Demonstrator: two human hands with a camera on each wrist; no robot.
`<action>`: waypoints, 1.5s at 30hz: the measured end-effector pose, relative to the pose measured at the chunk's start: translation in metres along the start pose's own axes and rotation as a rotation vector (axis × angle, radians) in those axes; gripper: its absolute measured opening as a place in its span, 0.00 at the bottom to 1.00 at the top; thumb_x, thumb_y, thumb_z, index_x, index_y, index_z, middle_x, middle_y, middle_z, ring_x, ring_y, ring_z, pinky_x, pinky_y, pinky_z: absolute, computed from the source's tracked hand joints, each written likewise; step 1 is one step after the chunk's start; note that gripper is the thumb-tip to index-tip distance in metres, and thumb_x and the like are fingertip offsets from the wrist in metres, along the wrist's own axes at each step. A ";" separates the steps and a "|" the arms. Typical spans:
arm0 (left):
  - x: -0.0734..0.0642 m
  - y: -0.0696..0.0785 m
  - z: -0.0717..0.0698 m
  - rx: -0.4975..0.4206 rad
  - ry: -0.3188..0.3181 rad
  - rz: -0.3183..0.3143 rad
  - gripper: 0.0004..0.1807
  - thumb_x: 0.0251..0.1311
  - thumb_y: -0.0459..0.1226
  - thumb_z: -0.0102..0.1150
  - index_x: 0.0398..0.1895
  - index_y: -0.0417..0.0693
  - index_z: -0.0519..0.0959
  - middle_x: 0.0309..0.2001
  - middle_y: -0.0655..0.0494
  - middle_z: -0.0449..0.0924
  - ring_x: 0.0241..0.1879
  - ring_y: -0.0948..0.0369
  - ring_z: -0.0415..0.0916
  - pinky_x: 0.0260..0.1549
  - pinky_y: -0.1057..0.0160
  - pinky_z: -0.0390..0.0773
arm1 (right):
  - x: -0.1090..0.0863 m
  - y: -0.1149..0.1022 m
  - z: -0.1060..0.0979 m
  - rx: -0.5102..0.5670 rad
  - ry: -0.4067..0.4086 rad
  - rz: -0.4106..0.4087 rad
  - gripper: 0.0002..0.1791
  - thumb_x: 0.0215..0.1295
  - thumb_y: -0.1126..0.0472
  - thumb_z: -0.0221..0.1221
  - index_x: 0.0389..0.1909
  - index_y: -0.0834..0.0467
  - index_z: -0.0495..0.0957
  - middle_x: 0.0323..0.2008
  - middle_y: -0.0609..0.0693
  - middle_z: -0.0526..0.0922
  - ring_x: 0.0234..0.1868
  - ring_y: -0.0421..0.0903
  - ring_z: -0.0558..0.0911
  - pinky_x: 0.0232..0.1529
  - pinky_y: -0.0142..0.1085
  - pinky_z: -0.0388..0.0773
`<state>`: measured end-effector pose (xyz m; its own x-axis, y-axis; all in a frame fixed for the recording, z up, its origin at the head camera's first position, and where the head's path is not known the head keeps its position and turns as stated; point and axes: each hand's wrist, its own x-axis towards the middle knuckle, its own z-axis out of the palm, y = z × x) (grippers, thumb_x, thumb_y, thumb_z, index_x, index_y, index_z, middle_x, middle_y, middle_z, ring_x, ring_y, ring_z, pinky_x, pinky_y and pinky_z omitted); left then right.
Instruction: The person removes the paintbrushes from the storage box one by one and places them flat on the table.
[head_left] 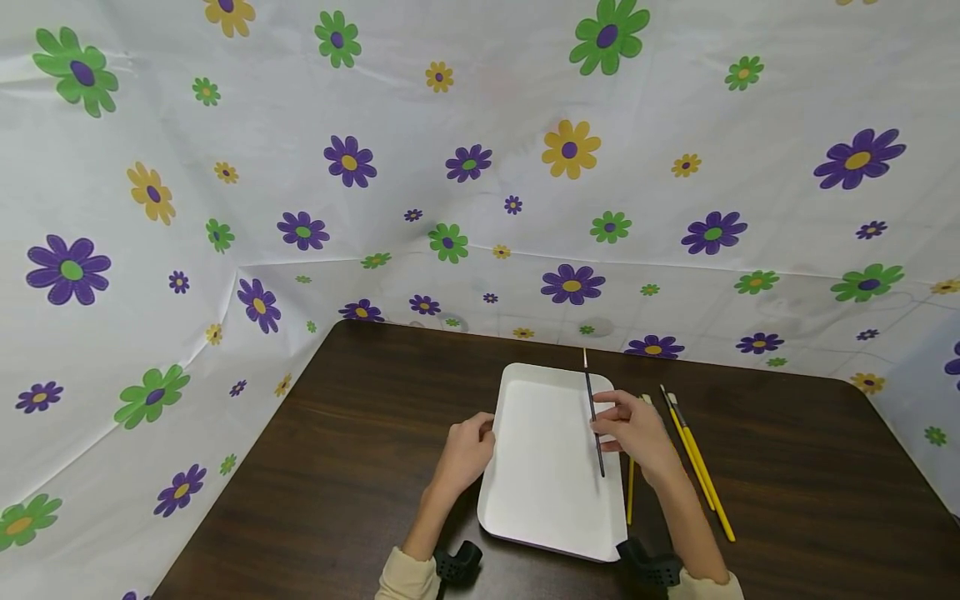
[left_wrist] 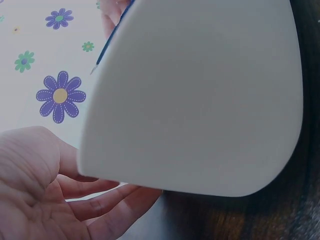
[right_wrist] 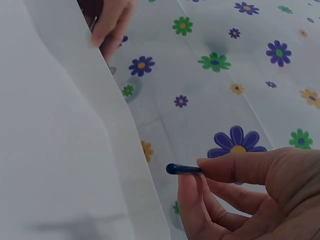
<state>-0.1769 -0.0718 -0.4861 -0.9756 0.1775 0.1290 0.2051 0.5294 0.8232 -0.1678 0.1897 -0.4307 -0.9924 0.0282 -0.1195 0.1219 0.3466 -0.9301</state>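
My right hand point(head_left: 633, 429) pinches a slim dark-blue paintbrush point(head_left: 590, 387) between thumb and fingertips, over the right side of a white tray point(head_left: 551, 467). The brush's pale tip points to the far side, and its rounded handle end point(right_wrist: 172, 169) shows in the right wrist view. At the tray's left edge my left hand point(head_left: 467, 450) grips the rim. The left wrist view has the thumb and fingers of that hand point(left_wrist: 65, 185) at the tray wall point(left_wrist: 195, 125), the fingertips partly hidden behind it.
A yellow-handled paintbrush point(head_left: 630, 500) lies close along the tray's right side, partly covered by my right hand. Farther right, two more yellow paintbrushes point(head_left: 705, 475) point(head_left: 686, 446) lie side by side on the dark wooden table point(head_left: 360, 467). A flowered white sheet point(head_left: 420, 125) hangs behind.
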 end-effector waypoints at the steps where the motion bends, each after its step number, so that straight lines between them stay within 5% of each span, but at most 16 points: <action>1: 0.000 0.000 0.000 0.000 0.001 0.000 0.15 0.68 0.25 0.52 0.54 0.27 0.81 0.37 0.42 0.85 0.27 0.61 0.74 0.29 0.60 0.78 | 0.000 0.001 -0.003 -0.005 0.005 -0.003 0.25 0.68 0.72 0.63 0.64 0.73 0.72 0.37 0.59 0.83 0.34 0.47 0.85 0.33 0.39 0.86; 14: 0.001 0.000 0.000 -0.007 -0.002 -0.014 0.16 0.69 0.26 0.52 0.55 0.27 0.81 0.38 0.42 0.85 0.28 0.60 0.75 0.30 0.60 0.79 | -0.005 0.006 -0.036 -0.070 0.045 -0.015 0.23 0.71 0.70 0.60 0.63 0.76 0.71 0.44 0.67 0.82 0.38 0.50 0.85 0.35 0.38 0.86; 30: -0.001 0.001 0.000 -0.002 -0.002 -0.007 0.16 0.69 0.25 0.51 0.55 0.27 0.81 0.35 0.45 0.83 0.24 0.62 0.70 0.26 0.63 0.74 | -0.003 0.028 -0.073 -0.239 0.090 0.023 0.23 0.71 0.73 0.59 0.62 0.79 0.69 0.37 0.62 0.81 0.39 0.58 0.85 0.36 0.43 0.86; 45: 0.000 0.000 0.000 -0.006 -0.001 -0.014 0.16 0.69 0.25 0.51 0.55 0.27 0.80 0.32 0.49 0.81 0.21 0.64 0.67 0.24 0.65 0.71 | -0.002 0.045 -0.087 -0.439 0.066 0.080 0.19 0.67 0.74 0.59 0.55 0.81 0.72 0.32 0.63 0.83 0.26 0.51 0.83 0.29 0.43 0.81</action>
<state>-0.1766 -0.0719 -0.4864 -0.9783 0.1712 0.1166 0.1909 0.5272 0.8280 -0.1620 0.2864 -0.4421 -0.9806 0.1262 -0.1497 0.1948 0.7053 -0.6816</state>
